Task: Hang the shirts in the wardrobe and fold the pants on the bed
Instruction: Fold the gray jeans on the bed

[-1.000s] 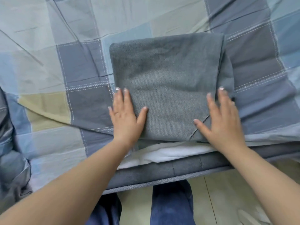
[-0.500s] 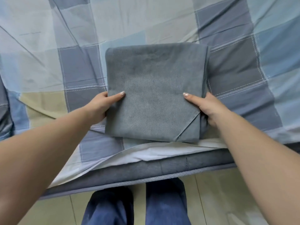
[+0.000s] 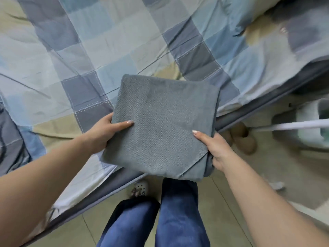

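Folded grey-blue pants [image 3: 160,125], a thick square bundle of soft brushed fabric, are held between both hands over the near edge of the bed. Left hand [image 3: 105,131] grasps the bundle's left edge, thumb lying flat across the top surface and the remaining fingers hidden beneath the cloth. Right hand [image 3: 213,145] grasps the right near corner in the same way, thumb on top beside a diagonal crease, fingers tucked out of sight below. The bundle's far portion lies above the patchwork bedspread [image 3: 110,45], a checked cotton cover in pale blue, slate, grey and tan squares with white stitching; its near portion overhangs the dark grey mattress edge [image 3: 117,182] and the floor. Whether the far edge touches the cover cannot be told.

White sheet [image 3: 85,182] shows between the bedspread and the mattress edge at left. Below, the person's blue denim trouser legs [image 3: 178,211] stand on beige floor tiles [image 3: 236,177]. Tan slippers [image 3: 243,138] lie on the floor just right of the bundle, partly under the bed. A blurred pillow [image 3: 267,8] occupies the far right corner.
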`<move>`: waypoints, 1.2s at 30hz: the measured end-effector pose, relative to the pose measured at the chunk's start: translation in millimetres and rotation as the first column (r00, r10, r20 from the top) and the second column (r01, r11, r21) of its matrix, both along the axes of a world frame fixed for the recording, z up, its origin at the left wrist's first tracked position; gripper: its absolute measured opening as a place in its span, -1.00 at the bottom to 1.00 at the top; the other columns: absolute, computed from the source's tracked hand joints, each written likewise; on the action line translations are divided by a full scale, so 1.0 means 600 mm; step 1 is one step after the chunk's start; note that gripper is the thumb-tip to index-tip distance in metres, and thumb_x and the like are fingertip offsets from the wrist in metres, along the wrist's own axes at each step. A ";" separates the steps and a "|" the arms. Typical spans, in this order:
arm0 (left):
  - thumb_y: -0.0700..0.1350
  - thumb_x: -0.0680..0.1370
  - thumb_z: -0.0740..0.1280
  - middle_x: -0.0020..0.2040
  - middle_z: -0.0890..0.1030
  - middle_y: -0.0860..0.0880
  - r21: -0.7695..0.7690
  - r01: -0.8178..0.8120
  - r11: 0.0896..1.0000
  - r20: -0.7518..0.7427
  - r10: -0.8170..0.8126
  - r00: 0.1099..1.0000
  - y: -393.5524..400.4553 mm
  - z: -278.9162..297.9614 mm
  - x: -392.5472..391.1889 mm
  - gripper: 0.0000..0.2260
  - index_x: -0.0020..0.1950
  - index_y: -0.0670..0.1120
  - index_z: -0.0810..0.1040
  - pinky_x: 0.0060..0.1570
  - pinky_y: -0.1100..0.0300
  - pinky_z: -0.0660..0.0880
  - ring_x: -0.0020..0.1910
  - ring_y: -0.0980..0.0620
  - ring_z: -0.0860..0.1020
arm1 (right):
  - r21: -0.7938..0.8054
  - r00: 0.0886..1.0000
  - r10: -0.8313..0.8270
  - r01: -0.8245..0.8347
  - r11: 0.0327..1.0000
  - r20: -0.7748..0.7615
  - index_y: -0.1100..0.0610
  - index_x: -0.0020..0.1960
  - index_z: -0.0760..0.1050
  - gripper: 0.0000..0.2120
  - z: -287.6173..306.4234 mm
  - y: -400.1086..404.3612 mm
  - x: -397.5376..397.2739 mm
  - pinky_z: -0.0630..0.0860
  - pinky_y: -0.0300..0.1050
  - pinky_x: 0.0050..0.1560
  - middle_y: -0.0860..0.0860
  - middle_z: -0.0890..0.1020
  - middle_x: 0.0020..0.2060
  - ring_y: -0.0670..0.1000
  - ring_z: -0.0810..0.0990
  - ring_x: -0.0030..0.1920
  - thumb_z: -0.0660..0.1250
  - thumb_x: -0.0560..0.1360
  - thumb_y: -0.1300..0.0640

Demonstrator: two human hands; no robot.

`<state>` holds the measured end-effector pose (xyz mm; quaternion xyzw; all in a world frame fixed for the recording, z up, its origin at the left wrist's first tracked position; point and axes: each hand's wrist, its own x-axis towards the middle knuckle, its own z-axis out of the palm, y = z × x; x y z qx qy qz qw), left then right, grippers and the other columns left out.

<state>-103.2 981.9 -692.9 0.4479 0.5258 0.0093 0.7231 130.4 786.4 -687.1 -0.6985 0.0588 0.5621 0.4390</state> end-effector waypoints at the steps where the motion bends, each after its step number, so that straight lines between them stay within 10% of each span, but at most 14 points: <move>1: 0.16 0.06 0.64 0.07 0.68 -0.03 0.000 0.030 1.000 0.015 -0.030 0.999 -0.015 0.027 -0.002 -0.25 0.17 -0.06 0.56 -0.05 0.16 0.60 0.02 -0.02 0.66 | 0.011 0.999 -0.034 0.034 0.999 0.010 0.02 -0.02 0.51 -0.84 0.036 -0.028 -0.010 0.57 -0.17 -0.12 -0.02 0.66 -0.08 -0.05 0.64 -0.10 0.43 0.45 0.17; 8: -0.08 0.36 0.50 0.03 0.69 -0.06 0.007 0.316 0.949 0.060 -0.316 0.947 -0.147 0.249 0.015 -0.63 0.13 -0.10 0.57 -0.02 0.07 0.61 0.05 -0.11 0.65 | 0.093 0.929 -0.360 0.352 0.931 0.088 0.07 0.05 0.52 -0.76 0.264 -0.274 -0.115 0.61 -0.20 -0.08 0.00 0.69 -0.06 -0.04 0.67 -0.07 0.46 0.42 0.16; 12: 0.09 0.16 0.61 -0.06 0.71 -0.02 0.037 0.447 0.894 0.100 -0.448 0.888 -0.240 0.347 0.036 -0.45 0.06 -0.07 0.59 -0.20 0.17 0.61 -0.08 -0.01 0.68 | 0.140 0.849 -0.511 0.494 0.858 0.134 0.05 0.10 0.52 -0.58 0.355 -0.404 -0.185 0.57 -0.29 -0.17 -0.08 0.71 -0.08 -0.11 0.68 -0.07 0.54 0.29 0.03; 29: -0.09 0.42 0.48 -0.04 0.71 -0.02 0.162 0.919 0.360 0.134 -0.930 0.341 -0.855 0.550 0.077 -0.76 0.06 -0.04 0.61 -0.06 0.12 0.57 -0.04 -0.03 0.67 | 0.216 0.180 -0.966 0.952 0.219 0.185 0.03 0.07 0.53 -0.80 0.568 -0.982 -0.549 0.54 -0.14 -0.16 0.01 0.69 -0.05 -0.01 0.68 -0.08 0.39 0.46 0.19; 36: -0.02 0.31 0.58 0.00 0.70 -0.06 0.194 0.971 0.140 0.120 -0.986 0.119 -1.080 0.591 0.092 -0.58 0.12 -0.05 0.60 0.05 0.01 0.57 -0.02 -0.09 0.66 | 0.237 -0.079 -0.983 0.971 -0.037 0.168 0.10 0.21 0.52 -0.43 0.612 -1.135 -0.634 0.56 0.04 0.03 0.04 0.69 0.02 0.08 0.68 0.01 0.58 0.24 0.06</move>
